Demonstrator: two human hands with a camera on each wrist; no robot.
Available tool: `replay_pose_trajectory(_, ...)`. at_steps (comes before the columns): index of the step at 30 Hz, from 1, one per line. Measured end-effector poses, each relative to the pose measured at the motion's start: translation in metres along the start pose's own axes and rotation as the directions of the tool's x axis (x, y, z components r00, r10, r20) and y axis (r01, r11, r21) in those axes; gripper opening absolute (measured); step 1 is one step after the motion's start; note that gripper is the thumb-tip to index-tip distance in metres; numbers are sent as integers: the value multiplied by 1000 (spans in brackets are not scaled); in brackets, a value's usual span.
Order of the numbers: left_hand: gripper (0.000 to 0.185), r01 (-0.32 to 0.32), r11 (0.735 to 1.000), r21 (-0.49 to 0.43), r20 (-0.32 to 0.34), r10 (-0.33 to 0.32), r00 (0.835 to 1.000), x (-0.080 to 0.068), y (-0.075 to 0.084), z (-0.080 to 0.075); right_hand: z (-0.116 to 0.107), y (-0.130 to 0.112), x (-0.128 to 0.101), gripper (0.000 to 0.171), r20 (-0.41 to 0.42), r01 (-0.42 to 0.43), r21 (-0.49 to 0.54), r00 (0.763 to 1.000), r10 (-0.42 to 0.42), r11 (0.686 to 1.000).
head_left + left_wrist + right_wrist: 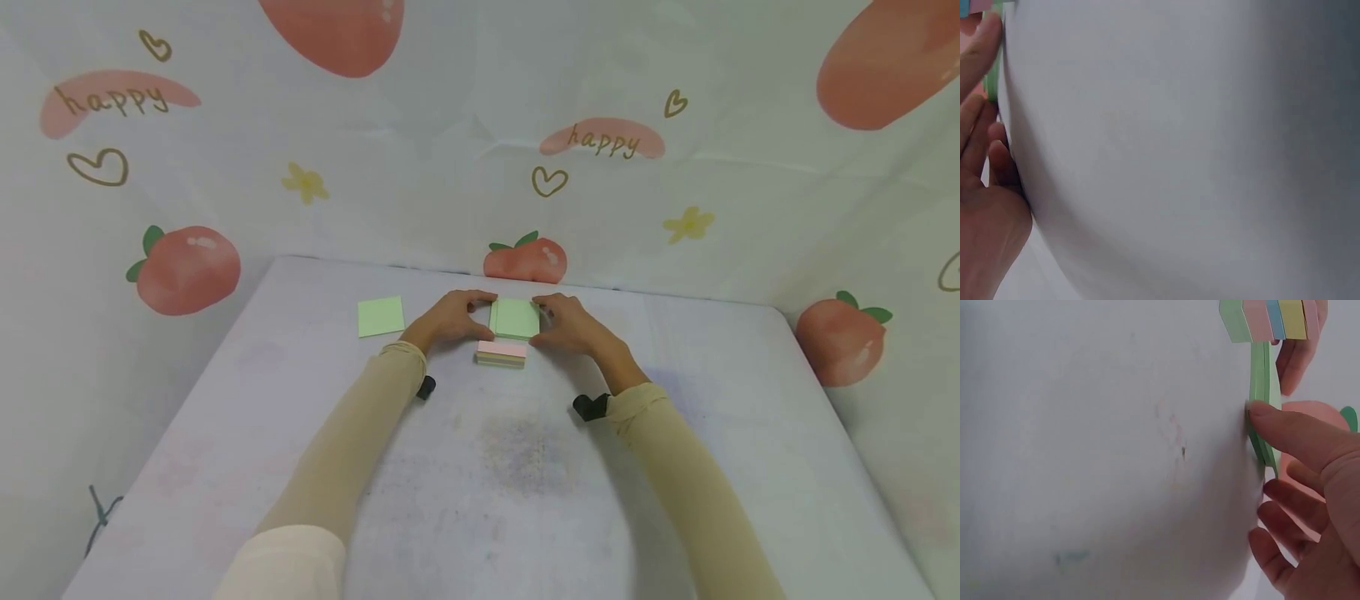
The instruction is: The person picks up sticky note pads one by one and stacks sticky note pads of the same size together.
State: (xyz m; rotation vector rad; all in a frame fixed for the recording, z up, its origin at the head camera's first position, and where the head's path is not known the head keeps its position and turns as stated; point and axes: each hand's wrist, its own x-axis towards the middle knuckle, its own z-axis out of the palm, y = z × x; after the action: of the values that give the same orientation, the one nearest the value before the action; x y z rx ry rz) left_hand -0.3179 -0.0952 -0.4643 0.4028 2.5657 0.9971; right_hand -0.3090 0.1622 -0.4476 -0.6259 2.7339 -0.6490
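Head view showed a pale table (480,500) backed by a cloth printed with peaches, hearts and the word "happy" (600,142), hung close around the work surface like a booth.

Both arms reached forward in beige sleeves (352,433), meeting near the far middle of the table so the two hands could work one small thing from opposite sides. The left hand (450,319) and the right hand (573,323) flanked a green folded sheet (514,317), fingertips curled in against its left and right edges. It looked doubled over, judging by the layered edge seen from the right wrist view, where the paper (1264,412) stood as thin green layers with the right thumb (1285,428) pressed at its edge, seemingly to hold the layers aligned or crease them. The other right fingers were loosely bent below, holding nothing else.

Left wrist view gave little: the left fingers (979,56) lay at the frame's edge against a sliver of green, mostly straight, so how firmly that hand pinched the sheet I could not tell.

Just nearer the person, touching or nearly touching the green sheet's front edge, sat a small stack of coloured paper (501,353), pink on top; from the right wrist its edge (1269,319) showed green, pink, blue and yellow bands. It probably lay close as a supply within reach.

Well apart to the left lay a single flat green sheet (381,316), untouched.
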Motion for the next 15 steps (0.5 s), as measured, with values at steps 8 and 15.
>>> replay_pose_trajectory(8,79,-38,999,-27,-15,37,999,-2,-1,0,2,-4,4,77,11,2,-9,1000,-2,1000)
replay_pose_trajectory(15,85,-24,998,-53,-7,24,1000,-2,0,-2,2,-4,5,76,7,2,-8,1000,-2,1000)
